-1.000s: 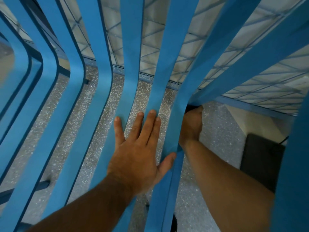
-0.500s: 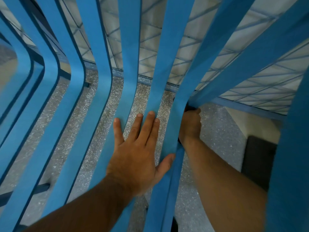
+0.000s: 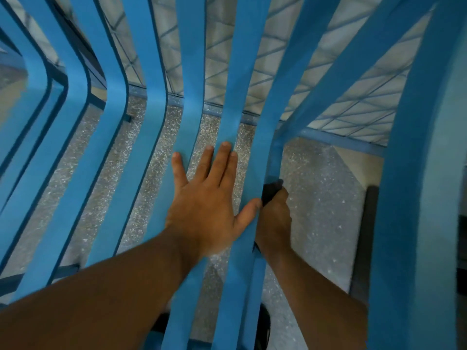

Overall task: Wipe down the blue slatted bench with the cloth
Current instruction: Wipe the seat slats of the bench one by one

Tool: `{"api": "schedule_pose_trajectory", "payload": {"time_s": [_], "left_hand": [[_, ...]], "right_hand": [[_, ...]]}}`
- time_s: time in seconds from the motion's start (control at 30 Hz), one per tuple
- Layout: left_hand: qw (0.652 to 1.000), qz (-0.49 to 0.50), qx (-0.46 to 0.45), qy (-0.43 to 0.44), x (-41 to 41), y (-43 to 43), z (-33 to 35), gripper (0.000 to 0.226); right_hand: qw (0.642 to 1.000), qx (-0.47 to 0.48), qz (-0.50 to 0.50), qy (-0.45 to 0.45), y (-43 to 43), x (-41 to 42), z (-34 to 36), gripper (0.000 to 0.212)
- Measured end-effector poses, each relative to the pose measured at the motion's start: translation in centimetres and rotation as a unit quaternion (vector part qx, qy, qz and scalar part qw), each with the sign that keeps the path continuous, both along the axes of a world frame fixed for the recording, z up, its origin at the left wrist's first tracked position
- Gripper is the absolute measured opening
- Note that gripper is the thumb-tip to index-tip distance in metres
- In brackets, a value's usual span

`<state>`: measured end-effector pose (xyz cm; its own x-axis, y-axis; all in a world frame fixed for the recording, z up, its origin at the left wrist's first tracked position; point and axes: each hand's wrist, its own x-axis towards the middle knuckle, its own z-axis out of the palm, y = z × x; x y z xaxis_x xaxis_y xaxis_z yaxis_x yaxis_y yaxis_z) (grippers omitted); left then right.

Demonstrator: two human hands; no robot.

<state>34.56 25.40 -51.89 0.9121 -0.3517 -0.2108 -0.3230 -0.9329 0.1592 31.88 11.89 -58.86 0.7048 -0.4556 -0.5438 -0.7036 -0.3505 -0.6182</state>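
- Under you is a grey speckled floor (image 3: pixel 141 173), and past it a pale wall (image 3: pixel 219 72) crossed by a grid of thin blue lines.
- The blue slatted desk (image 3: pixel 192 72) fills most of the view. Its long slats run away from you and bend upward near the far end, with open gaps that show the floor.
- Your left hand (image 3: pixel 209 205) lies flat on top of the slats with the palm down and the fingers straight and slightly spread.
- The little finger rests on one slat and the middle fingers reach across the gap to the next slat. The thumb (image 3: pixel 249 210) is stretched out to the right and touches the edge of that slat.
- Your right hand (image 3: pixel 274 218) is lower, on the right side of the same slat and partly hidden behind it. Its fingers are curled round a dark cloth (image 3: pixel 271 190).
- The cloth sticks out above the knuckles and sits right against the side edge of the slat, just beside your left thumb. How much of it is bunched in the fist cannot be seen.
- Both forearms come in from the bottom of the view, the left over the slats and the right through the gap.
- On the right, a dark upright panel (image 3: pixel 364 236) stands on the floor beside a broad blue slat (image 3: pixel 414 198) that is close to the camera.
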Motion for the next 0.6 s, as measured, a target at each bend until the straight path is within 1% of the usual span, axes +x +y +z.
{"api": "schedule_pose_trajectory", "payload": {"time_s": [0.07,0.13,0.2,0.27,0.33,0.43,0.47,0.53,0.57,0.6], "left_hand": [[1.000,0.003,-0.009,-0.004,0.0,0.0,0.0,0.086],[1.000,0.005,-0.015,-0.014,-0.1,0.1,-0.2,0.086],[0.999,0.002,-0.021,-0.026,-0.1,0.2,-0.4,0.086],[0.999,0.000,-0.026,-0.034,-0.1,0.3,-0.6,0.087],[0.999,0.000,-0.026,-0.028,-0.1,0.3,-0.6,0.088],[1.000,0.000,-0.005,-0.025,-0.6,0.3,0.0,0.085],[1.000,-0.002,0.005,-0.026,-1.0,0.2,0.4,0.082],[1.000,-0.004,0.008,-0.016,-2.2,0.1,1.3,0.074],[1.000,-0.004,-0.005,-0.006,-3.0,0.1,1.9,0.071],[1.000,-0.002,-0.026,0.007,-3.9,0.1,2.6,0.068]], "right_hand": [[1.000,-0.003,0.010,-0.017,0.5,-2.6,0.1,0.056],[1.000,0.021,0.003,-0.018,1.2,-5.2,0.5,0.056],[0.999,0.045,-0.004,0.008,1.7,-7.7,1.0,0.048],[0.997,0.047,0.017,0.051,2.0,-9.8,1.6,0.044],[0.992,0.020,0.059,0.111,2.0,-10.9,2.3,0.042],[0.965,-0.065,0.162,0.197,1.5,-11.1,4.4,0.049],[0.953,-0.092,0.201,0.209,1.2,-11.1,5.1,0.051],[0.934,-0.122,0.263,0.206,0.0,-11.4,6.1,0.047],[0.935,-0.122,0.270,0.196,-0.7,-11.6,6.6,0.042],[0.946,-0.100,0.253,0.175,-1.6,-11.9,7.2,0.036]]}}
